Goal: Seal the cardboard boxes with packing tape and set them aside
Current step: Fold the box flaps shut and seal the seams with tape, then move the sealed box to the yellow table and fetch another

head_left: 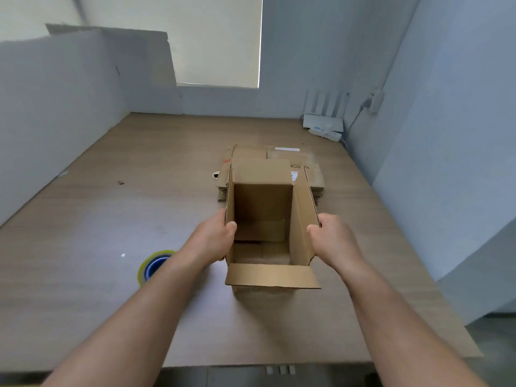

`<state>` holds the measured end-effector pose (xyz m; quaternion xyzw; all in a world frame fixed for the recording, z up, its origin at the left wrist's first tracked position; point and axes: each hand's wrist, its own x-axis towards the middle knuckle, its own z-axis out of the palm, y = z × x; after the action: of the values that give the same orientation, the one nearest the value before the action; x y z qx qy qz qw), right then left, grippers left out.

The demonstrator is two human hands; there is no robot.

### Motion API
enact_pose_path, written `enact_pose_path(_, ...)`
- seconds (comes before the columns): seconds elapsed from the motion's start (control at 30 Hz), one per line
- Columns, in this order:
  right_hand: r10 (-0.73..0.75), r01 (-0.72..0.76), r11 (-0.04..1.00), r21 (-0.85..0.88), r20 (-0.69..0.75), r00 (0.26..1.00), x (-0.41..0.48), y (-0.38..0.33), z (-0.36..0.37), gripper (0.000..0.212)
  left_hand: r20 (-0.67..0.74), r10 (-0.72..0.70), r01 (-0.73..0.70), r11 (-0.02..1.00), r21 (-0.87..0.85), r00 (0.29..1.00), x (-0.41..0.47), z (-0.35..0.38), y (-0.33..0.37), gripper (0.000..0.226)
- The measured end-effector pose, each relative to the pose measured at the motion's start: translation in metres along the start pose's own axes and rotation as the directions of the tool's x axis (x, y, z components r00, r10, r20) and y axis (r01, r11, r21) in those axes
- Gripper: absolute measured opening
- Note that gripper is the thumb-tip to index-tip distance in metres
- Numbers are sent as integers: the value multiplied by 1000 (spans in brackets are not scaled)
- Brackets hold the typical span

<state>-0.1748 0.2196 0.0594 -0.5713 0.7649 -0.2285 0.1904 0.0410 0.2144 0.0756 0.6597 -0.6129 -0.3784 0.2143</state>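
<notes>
An open cardboard box point(262, 219) stands mid-table. The left hand point(215, 237) and right hand point(332, 241) each pinch a side flap, probably to fold them shut. A tape roll point(152, 266) waits just left, within reach.

Half hidden behind left forearm point(156, 297): tape roll point(152, 265). Largely covered by open box point(262, 208): flat cardboard stack point(279, 155), print too small to read.
</notes>
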Motion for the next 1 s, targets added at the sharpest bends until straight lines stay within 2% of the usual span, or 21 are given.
enact_pose_path(0.07, -58, 59, 998, 20, -61, 996, -9, 6, -8, 27, -50, -12, 11, 1000, -20, 999, -21, 8, 4, 21)
enact_pose_path(0.27, -261, 264, 964, 8, -129, 957, -50, 35, -42, 32, -283, -37, 42, 999, 9, 958, -90, 47, 18, 28)
enact_pose_path(0.53, -423, 425, 905, 24, -55, 904, -109, 53, -65, 26, -428, -132, 101, 990, -93, 894, -195, 74, 15, 39)
enact_pose_path(0.7, -558, 554, 828, 90, 33, 829, -152, 33, -60, 29, -587, -155, 177, 984, -20, 795, -255, 72, -3, 38)
enact_pose_path(0.9, -665, 642, 747, 171, 182, 725, -207, -11, -39, 30, -705, -284, 293, 950, -113, 649, -328, 50, -38, 30)
enact_pose_path(1.0, -705, 679, 707, 195, 261, 659, -246, -38, -23, 29, -718, -341, 328, 930, -165, 607, -370, 35, -65, 31)
